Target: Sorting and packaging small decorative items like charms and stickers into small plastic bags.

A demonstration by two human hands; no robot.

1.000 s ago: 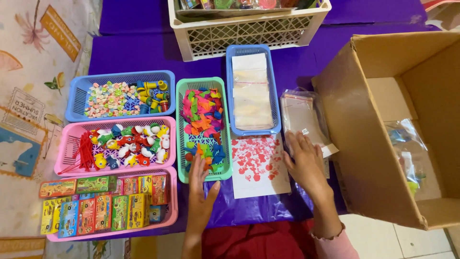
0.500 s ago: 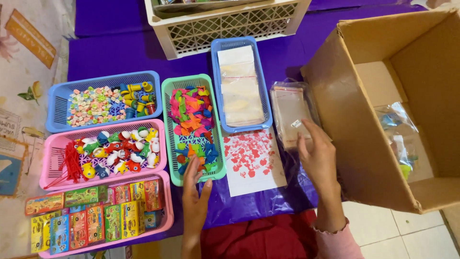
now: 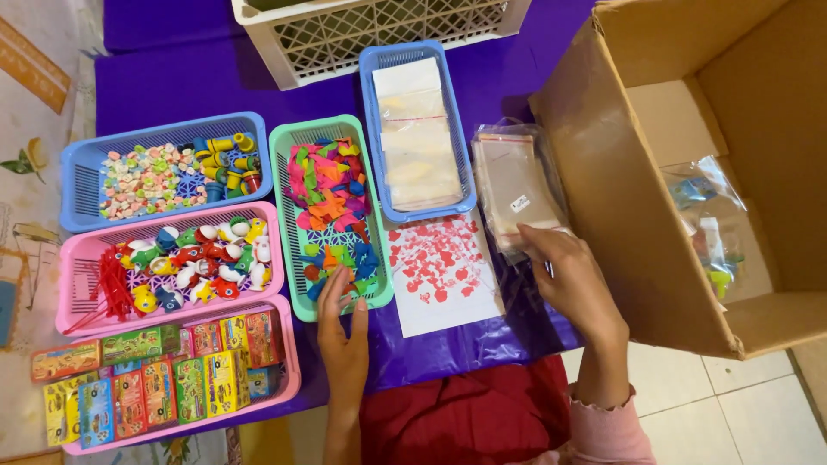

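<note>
My L hand (image 3: 343, 331) lies open, fingers flat on the near end of the green basket (image 3: 289, 228), tips among the coloured balloons (image 3: 332, 194) inside. My R hand (image 3: 570, 280), fingers loosely curled, touches the near edge of the stack of clear bags (image 3: 517, 185); can't tell if it grips one. Stack sits on purple counter (image 3: 172, 82) betw. red-printed sheet (image 3: 441, 271) & cardboard box (image 3: 603, 181).

A home packing spot on a tiled floor (image 3: 741, 405): sorted baskets of balloons (image 3: 332, 202) and small toys (image 3: 194, 263) on a purple cloth (image 3: 215, 82), cardboard box (image 3: 689, 164) right.
</note>
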